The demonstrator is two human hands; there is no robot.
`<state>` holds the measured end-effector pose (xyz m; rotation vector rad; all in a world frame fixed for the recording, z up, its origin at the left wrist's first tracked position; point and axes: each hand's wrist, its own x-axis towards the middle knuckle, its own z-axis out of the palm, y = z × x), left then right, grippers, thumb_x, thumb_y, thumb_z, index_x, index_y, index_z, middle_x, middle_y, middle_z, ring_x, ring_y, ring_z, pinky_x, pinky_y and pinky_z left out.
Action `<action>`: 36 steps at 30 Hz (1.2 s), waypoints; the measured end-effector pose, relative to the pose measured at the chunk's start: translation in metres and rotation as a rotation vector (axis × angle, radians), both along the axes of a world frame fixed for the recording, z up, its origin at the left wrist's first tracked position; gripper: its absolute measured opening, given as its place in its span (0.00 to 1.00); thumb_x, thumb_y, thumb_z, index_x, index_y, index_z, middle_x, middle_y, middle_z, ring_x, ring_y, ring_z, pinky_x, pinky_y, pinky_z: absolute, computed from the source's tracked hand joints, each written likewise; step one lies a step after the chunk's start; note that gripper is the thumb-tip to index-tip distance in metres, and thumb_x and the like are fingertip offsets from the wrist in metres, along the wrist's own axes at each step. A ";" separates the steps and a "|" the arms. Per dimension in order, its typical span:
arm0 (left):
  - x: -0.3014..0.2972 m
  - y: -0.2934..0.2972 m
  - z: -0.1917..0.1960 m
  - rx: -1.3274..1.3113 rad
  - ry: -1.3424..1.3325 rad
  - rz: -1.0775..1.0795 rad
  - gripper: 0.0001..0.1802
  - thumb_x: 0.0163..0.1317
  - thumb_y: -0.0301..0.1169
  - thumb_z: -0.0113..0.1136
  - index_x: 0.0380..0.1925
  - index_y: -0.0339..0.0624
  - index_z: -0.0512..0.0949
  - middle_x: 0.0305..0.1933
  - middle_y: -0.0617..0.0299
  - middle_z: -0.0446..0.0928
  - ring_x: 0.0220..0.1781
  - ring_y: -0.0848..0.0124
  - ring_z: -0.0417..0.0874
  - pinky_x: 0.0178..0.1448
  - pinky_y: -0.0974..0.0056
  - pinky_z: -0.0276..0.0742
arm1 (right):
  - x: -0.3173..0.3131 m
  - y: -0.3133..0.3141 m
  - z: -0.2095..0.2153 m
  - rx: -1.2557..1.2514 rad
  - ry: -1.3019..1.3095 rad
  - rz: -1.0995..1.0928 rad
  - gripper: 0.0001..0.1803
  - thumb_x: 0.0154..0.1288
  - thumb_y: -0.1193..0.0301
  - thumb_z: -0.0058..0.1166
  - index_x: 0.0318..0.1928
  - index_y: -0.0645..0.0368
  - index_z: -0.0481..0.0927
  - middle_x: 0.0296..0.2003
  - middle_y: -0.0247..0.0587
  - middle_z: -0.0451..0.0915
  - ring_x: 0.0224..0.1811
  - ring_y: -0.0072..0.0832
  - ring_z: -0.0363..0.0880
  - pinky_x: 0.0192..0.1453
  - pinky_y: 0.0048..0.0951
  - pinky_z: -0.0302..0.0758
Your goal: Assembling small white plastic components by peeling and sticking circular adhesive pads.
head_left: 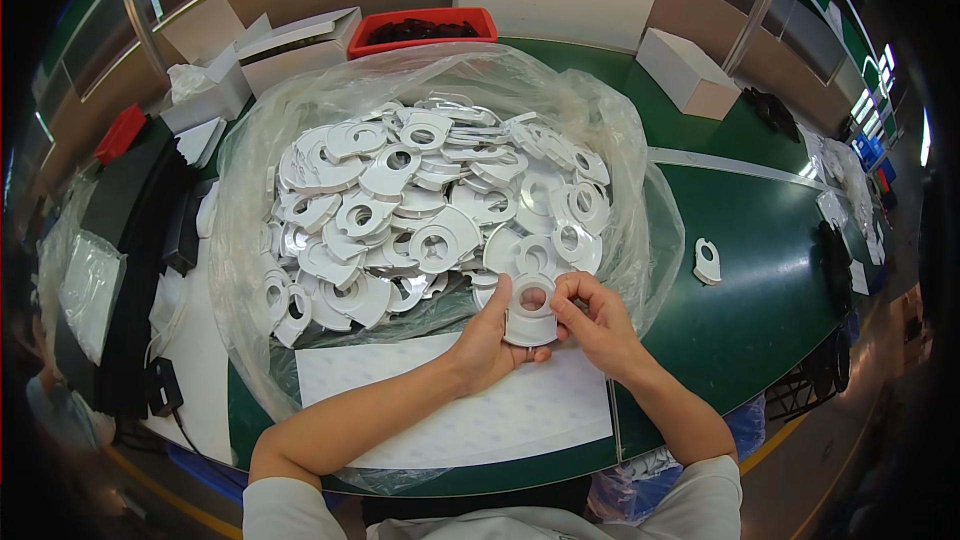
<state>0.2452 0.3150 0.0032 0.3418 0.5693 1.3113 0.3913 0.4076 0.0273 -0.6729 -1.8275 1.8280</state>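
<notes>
From where I stand: both hands on one white plastic part [530,328], a flat piece with a round hole toward its far end. It's held up just in front of the heap of like parts [360,298], over the far edge of a white sheet [450,420] on the green desk [720,330].

Left hand [482,350]: thumb up along the part's left edge, fingers curled under the near end, so it's gripped and supported from below. Right hand [598,325]: thumb and index finger closed at the right edge, looks like a pinch; other fingers bent in, their tips partly hidden.

Handling, my guess: light, stiff moulded plastic, smooth and a bit slippery, one hand enough to carry it. Thin edges and small tabs might chip or scuff, so best hold is the broad outer edge or the ring rim, not the tabs.

The heap sits in a clear plastic bag [240,230], parts overlapping at all angles; neighbours may snag. One loose part [708,273] lies alone on the desk, off to the right. Red bin [482,24] of dark pieces behind the bag.
</notes>
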 end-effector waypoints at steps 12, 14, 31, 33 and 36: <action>-0.001 0.000 0.001 -0.010 -0.021 0.001 0.30 0.70 0.59 0.23 0.44 0.48 0.67 0.46 0.60 0.72 0.45 0.64 0.75 0.38 0.62 0.71 | -0.002 -0.002 -0.001 -0.005 0.001 -0.025 0.06 0.67 0.71 0.52 0.37 0.60 0.72 0.36 0.30 0.70 0.28 0.13 0.68 0.32 0.14 0.68; -0.001 0.000 0.001 -0.016 -0.022 0.002 0.30 0.70 0.59 0.23 0.44 0.48 0.67 0.46 0.60 0.72 0.45 0.64 0.75 0.37 0.62 0.71 | -0.002 -0.003 0.000 -0.001 -0.009 -0.031 0.06 0.67 0.71 0.52 0.37 0.60 0.72 0.37 0.30 0.70 0.28 0.13 0.68 0.32 0.15 0.68; -0.001 0.000 -0.001 -0.045 -0.027 0.006 0.32 0.70 0.59 0.23 0.52 0.47 0.66 0.47 0.57 0.72 0.43 0.66 0.75 0.38 0.63 0.72 | -0.002 -0.006 -0.002 0.167 -0.030 -0.053 0.05 0.66 0.74 0.51 0.37 0.63 0.72 0.43 0.35 0.67 0.35 0.17 0.70 0.37 0.18 0.72; -0.001 0.000 -0.001 -0.057 -0.022 0.020 0.32 0.70 0.59 0.22 0.52 0.47 0.66 0.48 0.58 0.72 0.43 0.66 0.74 0.38 0.63 0.72 | -0.003 -0.007 -0.003 0.203 -0.028 -0.058 0.04 0.66 0.75 0.51 0.37 0.63 0.72 0.43 0.36 0.67 0.36 0.18 0.70 0.38 0.18 0.72; -0.002 0.000 -0.003 -0.037 -0.043 0.010 0.32 0.70 0.59 0.22 0.53 0.47 0.66 0.49 0.58 0.72 0.42 0.67 0.74 0.38 0.64 0.72 | -0.003 -0.008 -0.004 0.262 -0.011 -0.073 0.05 0.65 0.75 0.52 0.37 0.64 0.72 0.43 0.37 0.67 0.36 0.20 0.71 0.38 0.20 0.73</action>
